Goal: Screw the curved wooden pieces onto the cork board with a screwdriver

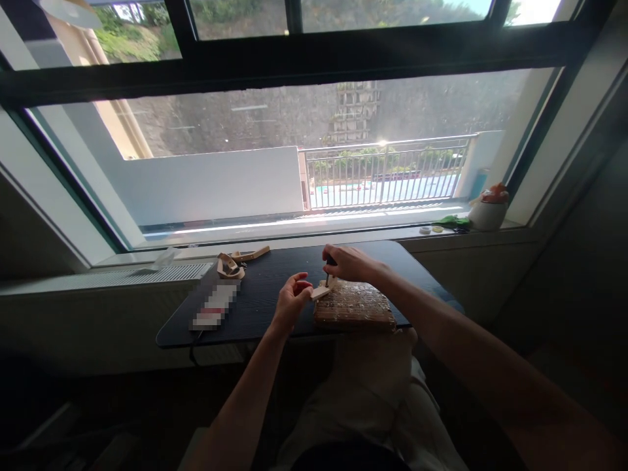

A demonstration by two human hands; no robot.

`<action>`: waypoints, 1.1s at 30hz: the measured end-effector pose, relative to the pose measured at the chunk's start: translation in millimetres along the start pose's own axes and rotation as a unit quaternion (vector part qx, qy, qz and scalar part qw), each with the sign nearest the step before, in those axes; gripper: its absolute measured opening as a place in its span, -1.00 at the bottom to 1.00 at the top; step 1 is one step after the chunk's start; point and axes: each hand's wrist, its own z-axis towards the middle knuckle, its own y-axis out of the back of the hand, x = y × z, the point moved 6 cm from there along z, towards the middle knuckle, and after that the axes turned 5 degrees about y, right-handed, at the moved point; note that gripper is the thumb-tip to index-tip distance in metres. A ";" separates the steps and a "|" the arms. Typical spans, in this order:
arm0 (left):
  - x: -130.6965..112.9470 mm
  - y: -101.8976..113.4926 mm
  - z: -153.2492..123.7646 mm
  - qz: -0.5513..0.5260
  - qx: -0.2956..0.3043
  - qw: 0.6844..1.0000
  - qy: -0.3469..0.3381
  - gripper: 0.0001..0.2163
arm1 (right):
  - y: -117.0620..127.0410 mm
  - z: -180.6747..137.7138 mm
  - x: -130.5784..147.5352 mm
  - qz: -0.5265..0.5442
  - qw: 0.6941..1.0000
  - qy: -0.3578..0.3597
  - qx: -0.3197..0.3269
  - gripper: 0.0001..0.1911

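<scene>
We've got a black, wood-grained table with rounded corners, and there's way more elbow room on its left side than on its right. A brown rectangular block in shiny clear wrap sits right by the near edge. Our right hand and left hand work at its far left corner, apart from each other. The left pinches a pale, flat wooden strip, angled over that corner. The right is clamped on a slim, dark-handled tool, shaft nearly upright above the strip.
</scene>
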 end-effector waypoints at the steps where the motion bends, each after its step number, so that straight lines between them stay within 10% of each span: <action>1: -1.0 -1.9 -5.0 0.017 0.009 1.000 -0.002 -0.56 | -0.5 0.3 1.1 0.001 1.000 0.000 -0.001 -0.68; 7: -0.3 -13.0 -10.3 0.168 0.034 0.985 -0.031 -0.69 | 0.3 2.5 7.0 -0.011 1.000 0.001 0.002 -0.76; 13: -25.3 16.7 21.8 0.266 -0.154 0.934 -0.183 -0.58 | -1.3 5.9 6.2 -0.021 1.000 -0.005 0.012 -0.74; 19: -12.5 -11.9 68.6 0.141 0.117 0.982 -0.054 -0.47 | 1.5 8.0 12.1 -0.030 0.999 -0.003 0.024 -0.72; 33: -8.4 -14.7 -17.2 0.198 0.035 0.978 -0.061 -0.64 | -2.1 11.3 11.1 -0.006 0.999 -0.025 0.030 -0.77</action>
